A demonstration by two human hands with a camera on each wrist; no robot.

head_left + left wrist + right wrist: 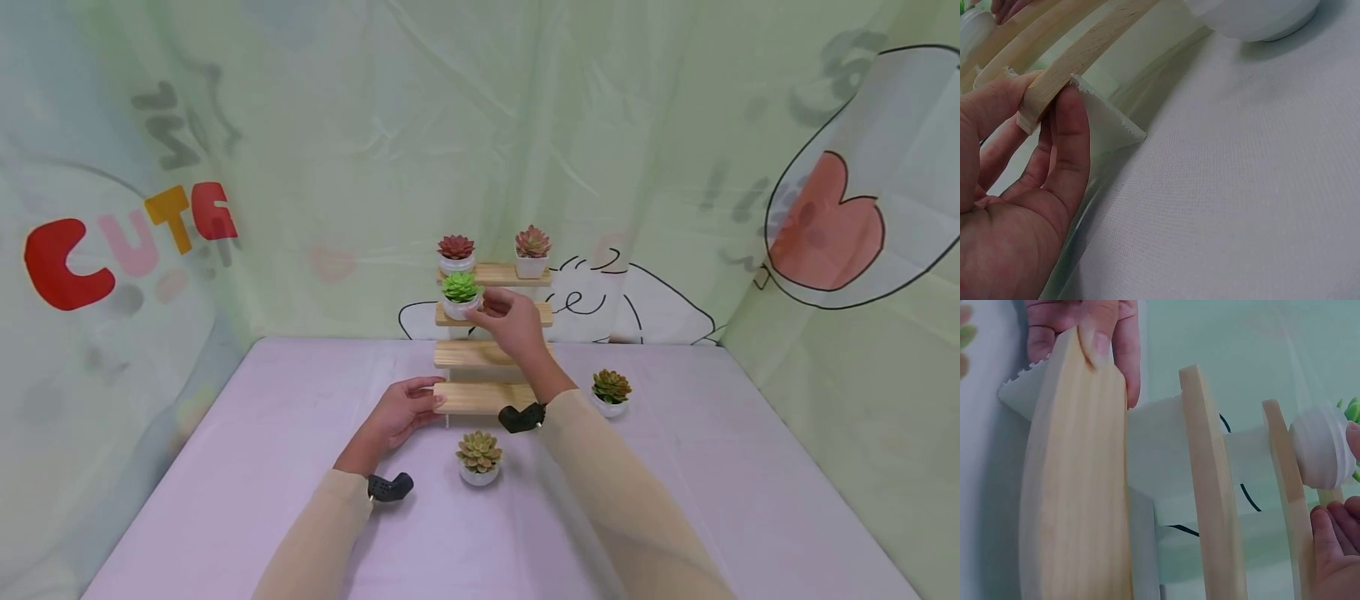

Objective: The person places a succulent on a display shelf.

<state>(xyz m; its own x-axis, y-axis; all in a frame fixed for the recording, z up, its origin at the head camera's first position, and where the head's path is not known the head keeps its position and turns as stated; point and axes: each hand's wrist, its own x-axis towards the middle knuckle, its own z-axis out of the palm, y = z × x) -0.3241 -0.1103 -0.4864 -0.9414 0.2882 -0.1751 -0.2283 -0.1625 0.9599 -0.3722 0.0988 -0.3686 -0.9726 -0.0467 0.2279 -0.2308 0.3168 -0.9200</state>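
A wooden tiered plant stand (491, 356) with several boards and white side panels stands near the back of the table. My left hand (401, 412) pinches the left end of its lowest board (1054, 81), thumb over the top and fingers beneath. My right hand (517, 325) holds a potted bright green succulent (461, 287) from its right side. Its ribbed white pot (1319, 447) is at the left part of the second board from the top, thumb and fingers against the pot wall in the right wrist view.
On the top board stand a dark red succulent (456, 247) at left and a pink one in a square pot (532, 267) at right. A yellowish-green succulent (478, 452) sits before the stand, a reddish-green one (611, 387) to its right. Printed cloth (360, 167) hangs behind.
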